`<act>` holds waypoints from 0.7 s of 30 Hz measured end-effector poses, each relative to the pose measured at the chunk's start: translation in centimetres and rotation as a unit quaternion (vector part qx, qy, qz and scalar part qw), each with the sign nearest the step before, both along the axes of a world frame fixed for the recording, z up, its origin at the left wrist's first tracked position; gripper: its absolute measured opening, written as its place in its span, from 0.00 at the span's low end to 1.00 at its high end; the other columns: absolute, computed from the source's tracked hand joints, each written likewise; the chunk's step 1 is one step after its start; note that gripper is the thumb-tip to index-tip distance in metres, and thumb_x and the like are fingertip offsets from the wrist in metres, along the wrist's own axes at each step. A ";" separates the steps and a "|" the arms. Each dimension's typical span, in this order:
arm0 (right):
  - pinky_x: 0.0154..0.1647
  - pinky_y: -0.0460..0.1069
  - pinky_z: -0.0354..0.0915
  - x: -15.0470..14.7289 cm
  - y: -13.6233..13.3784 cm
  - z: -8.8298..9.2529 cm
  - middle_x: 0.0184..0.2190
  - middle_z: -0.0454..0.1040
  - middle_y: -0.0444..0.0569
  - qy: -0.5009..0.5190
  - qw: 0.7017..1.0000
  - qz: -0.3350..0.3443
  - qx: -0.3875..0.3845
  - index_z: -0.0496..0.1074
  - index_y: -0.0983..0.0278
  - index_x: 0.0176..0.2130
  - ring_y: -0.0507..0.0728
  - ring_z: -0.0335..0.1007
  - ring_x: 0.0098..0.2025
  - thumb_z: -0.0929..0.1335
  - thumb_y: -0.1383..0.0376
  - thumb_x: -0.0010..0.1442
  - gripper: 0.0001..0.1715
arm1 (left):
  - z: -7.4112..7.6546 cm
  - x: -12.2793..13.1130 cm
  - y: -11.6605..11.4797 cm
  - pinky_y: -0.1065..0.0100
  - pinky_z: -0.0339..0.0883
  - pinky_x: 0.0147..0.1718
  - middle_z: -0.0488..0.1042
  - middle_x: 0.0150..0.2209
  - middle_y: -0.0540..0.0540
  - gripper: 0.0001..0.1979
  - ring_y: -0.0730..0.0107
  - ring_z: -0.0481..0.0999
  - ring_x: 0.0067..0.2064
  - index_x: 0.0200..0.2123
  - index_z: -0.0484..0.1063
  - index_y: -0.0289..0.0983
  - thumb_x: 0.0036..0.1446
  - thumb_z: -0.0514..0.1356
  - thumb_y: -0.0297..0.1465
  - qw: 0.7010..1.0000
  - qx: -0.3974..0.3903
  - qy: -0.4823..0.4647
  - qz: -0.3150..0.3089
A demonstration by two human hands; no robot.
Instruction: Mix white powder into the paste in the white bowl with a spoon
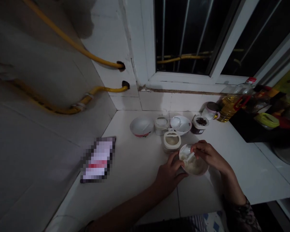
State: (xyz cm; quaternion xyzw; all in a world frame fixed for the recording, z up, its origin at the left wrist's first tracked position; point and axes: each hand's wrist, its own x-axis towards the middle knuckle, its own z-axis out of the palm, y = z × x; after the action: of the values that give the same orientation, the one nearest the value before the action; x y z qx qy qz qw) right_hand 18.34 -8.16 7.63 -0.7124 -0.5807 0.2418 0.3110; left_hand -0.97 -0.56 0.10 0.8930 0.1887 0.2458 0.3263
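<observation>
While both hands meet at a small white bowl (pixel 195 166) on the white tiled counter (pixel 135 180), the bowl sits near the counter's front edge, right of centre, holding a pale, grainy food (pixel 193 166). The left hand (pixel 169 175) is partly closed, its fingers curled against the bowl's near-left rim. The right hand (pixel 209 155) is more tightly curled over the far-right rim, with its fingers closed around a white spoon (pixel 188 158) that stands in the bowl; the exact grip is partly hidden. A patterned sleeve (pixel 239 214) covers the right forearm.

Just beyond the bowl stands a round plastic tub (pixel 172 142) with a pale rim. Farther back, from left to right, are a white bowl with a red band (pixel 139 126), a small clear jar (pixel 161 125), a shallow white dish (pixel 180 125), a jar of dark contents (pixel 200 124) and a white mug (pixel 209 112). At far right, a plastic bottle of yellow oil (pixel 234 104) with a red cap and handle stands beside a black shelf (pixel 248 130). Its label cannot be read, and no other writing is legible. A pixelated flat object (pixel 98 159) lies at the counter's left edge. Yellow pipes (pixel 70 40) run along the left wall toward a barred window (pixel 183 35).
</observation>
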 end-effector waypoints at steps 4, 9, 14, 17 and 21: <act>0.33 0.49 0.59 0.8 0.0 0.0 0.20 0.68 0.44 0.126 0.990 -0.062 -0.002 0.71 0.64 0.28 0.54 0.63 0.27 0.64 0.61 0.53 0.10 | 0.1 0.0 0.0 0.64 0.74 0.38 0.63 0.56 0.44 0.13 0.64 0.76 0.43 0.39 0.69 0.41 0.50 0.67 0.33 1.000 -0.003 0.008 -0.002; 0.28 0.48 0.56 1.5 -0.1 0.4 0.17 0.64 0.41 0.223 0.968 -0.111 0.019 0.72 0.65 0.28 0.52 0.60 0.23 0.67 0.59 0.50 0.12 | 0.2 0.0 0.0 0.64 0.74 0.36 0.64 0.56 0.44 0.13 0.64 0.76 0.41 0.38 0.70 0.41 0.49 0.67 0.32 1.000 -0.008 0.011 -0.001; 0.28 0.47 0.56 1.7 -0.3 0.6 0.17 0.65 0.41 0.224 0.966 -0.126 0.037 0.73 0.66 0.28 0.51 0.59 0.22 0.68 0.58 0.50 0.12 | 0.2 0.0 0.1 0.65 0.73 0.37 0.64 0.56 0.44 0.13 0.65 0.76 0.41 0.38 0.70 0.41 0.49 0.68 0.32 1.000 -0.002 0.001 -0.003; 0.28 0.47 0.56 1.7 -0.4 0.6 0.17 0.65 0.42 0.219 0.968 -0.114 0.041 0.73 0.66 0.28 0.51 0.60 0.23 0.68 0.57 0.50 0.13 | 0.3 0.0 0.0 0.65 0.74 0.36 0.64 0.56 0.44 0.12 0.65 0.77 0.40 0.37 0.70 0.41 0.49 0.68 0.31 1.000 0.002 0.001 -0.001; 0.28 0.48 0.56 1.5 -0.2 0.4 0.17 0.65 0.42 0.223 0.968 -0.112 0.033 0.73 0.66 0.27 0.51 0.60 0.22 0.68 0.57 0.50 0.14 | 0.3 -0.1 0.0 0.64 0.74 0.36 0.64 0.55 0.43 0.12 0.65 0.77 0.40 0.37 0.70 0.40 0.49 0.67 0.31 1.000 -0.006 -0.001 -0.003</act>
State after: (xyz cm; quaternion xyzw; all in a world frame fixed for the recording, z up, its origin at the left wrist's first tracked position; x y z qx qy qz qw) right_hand 19.85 -8.35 8.05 -0.6902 -0.4205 0.3388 0.4816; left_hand -1.02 -0.54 0.37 0.8916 0.1871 0.2442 0.3323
